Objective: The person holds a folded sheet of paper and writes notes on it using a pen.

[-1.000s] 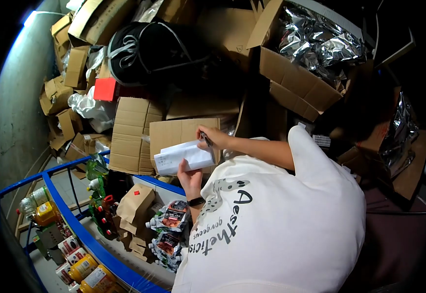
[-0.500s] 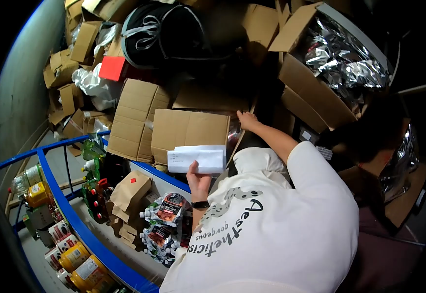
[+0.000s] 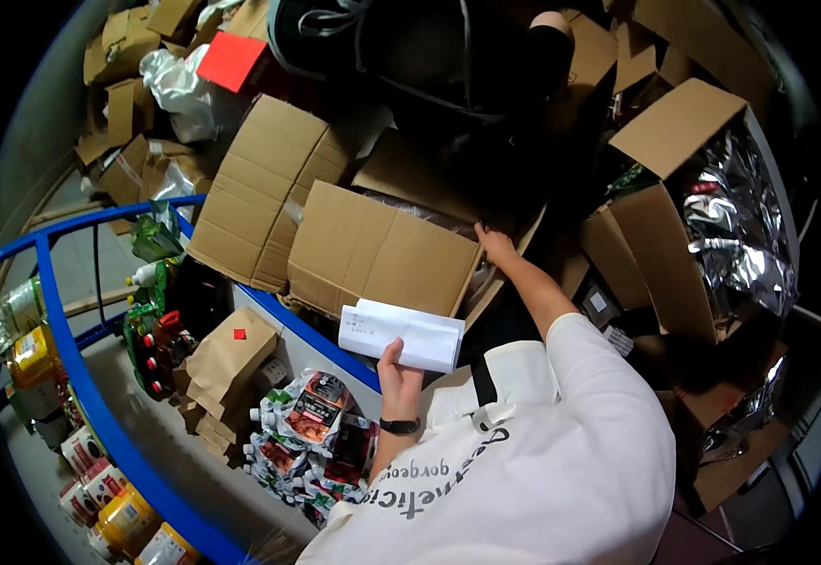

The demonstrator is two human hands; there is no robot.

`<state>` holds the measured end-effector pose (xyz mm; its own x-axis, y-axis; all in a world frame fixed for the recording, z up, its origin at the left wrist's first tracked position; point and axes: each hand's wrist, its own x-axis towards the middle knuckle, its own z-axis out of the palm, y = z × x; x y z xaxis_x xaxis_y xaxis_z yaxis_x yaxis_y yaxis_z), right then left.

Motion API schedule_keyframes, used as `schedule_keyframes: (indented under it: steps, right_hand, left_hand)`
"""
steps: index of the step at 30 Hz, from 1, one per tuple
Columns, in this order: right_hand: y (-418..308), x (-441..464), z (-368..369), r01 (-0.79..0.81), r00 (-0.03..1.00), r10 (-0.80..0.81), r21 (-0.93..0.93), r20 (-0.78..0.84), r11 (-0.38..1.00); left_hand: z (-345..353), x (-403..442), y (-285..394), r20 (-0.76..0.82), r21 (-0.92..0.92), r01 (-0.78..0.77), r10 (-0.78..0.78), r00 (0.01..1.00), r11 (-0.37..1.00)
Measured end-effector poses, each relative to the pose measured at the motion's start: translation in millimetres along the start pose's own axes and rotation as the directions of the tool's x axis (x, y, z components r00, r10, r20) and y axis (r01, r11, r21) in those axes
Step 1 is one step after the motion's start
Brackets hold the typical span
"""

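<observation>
My left hand [image 3: 401, 377], with a black band on its wrist, is closed on folded white papers [image 3: 406, 336] bearing a few lines of writing. The papers overlap the lower edge of a cardboard box [image 3: 382, 254]. My right hand [image 3: 495, 247] is at that box's upper right corner, its fingers closed on the edge of the flap. Clear plastic shows inside the box behind the flap. Whether a pen is still in my right hand is too small to tell.
Left of the box stands another carton [image 3: 264, 193]. A blue rail [image 3: 113, 414] runs past bottles, a paper bag [image 3: 231, 363] and pouches [image 3: 311, 424]. At right is a carton with silver foil [image 3: 735, 235]. Bare skin [image 3: 552, 23] shows beside black fabric at the top.
My right hand has left the papers, where it held a pen, and reached the box's flap. My left hand has lowered the papers. The flap is now tilted, and the view has shifted.
</observation>
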<state>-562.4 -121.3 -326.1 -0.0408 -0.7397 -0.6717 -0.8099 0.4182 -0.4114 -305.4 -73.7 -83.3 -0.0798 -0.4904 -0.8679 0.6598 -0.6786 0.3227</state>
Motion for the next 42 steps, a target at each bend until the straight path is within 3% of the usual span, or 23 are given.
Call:
schedule_keyframes:
  steps: [2,5,8,12,15,18,21,27,39,42]
  right_hand:
    - [4.1,15.6,7.6,-0.097,0.990,0.089,0.069,0.113,0.993]
    - [24.2,40.8,37.3,-0.156,0.988,0.157,0.052,-0.008,0.986]
    - [25.6,42.9,35.0,-0.273,0.957,0.271,0.011,0.108,0.962]
    - [34.0,47.1,48.0,-0.339,0.936,0.318,0.137,0.152,0.931]
    - [33.9,38.1,53.7,-0.314,0.948,0.312,0.296,0.055,0.902]
    - [28.5,32.2,45.5,-0.353,0.933,0.349,0.437,0.092,0.828]
    - [21.1,23.6,32.2,-0.359,0.933,0.336,0.415,0.130,0.836]
    - [16.0,22.8,38.2,-0.359,0.925,0.378,0.440,0.046,0.823]
    - [15.0,29.2,43.2,-0.363,0.931,0.350,0.344,0.101,0.866]
    - [10.7,25.4,40.5,-0.427,0.901,0.411,0.435,0.137,0.793]
  left_hand:
    - [1.8,1.2,2.3,-0.015,-0.002,-0.027,0.027,1.000,1.000]
    - [-2.7,7.8,7.5,-0.040,-0.023,-0.022,0.021,0.999,0.999]
    - [-11.0,12.4,11.9,-0.065,-0.035,-0.011,0.008,0.998,0.999]
    - [-5.4,12.2,15.2,-0.093,-0.022,-0.014,0.012,0.996,1.000]
    - [5.1,9.5,17.3,-0.107,-0.003,-0.016,0.016,0.994,1.000]
    - [15.4,8.6,18.7,-0.111,0.005,-0.024,0.024,0.994,1.000]
    - [17.2,10.6,21.1,-0.080,0.012,-0.026,0.027,0.996,1.000]
    - [16.5,11.4,25.4,-0.072,0.013,-0.032,0.033,0.997,0.999]
    - [13.7,7.2,23.2,-0.058,0.001,-0.041,0.040,0.998,0.999]
    - [15.2,5.7,23.5,-0.064,0.004,-0.041,0.041,0.997,0.999]
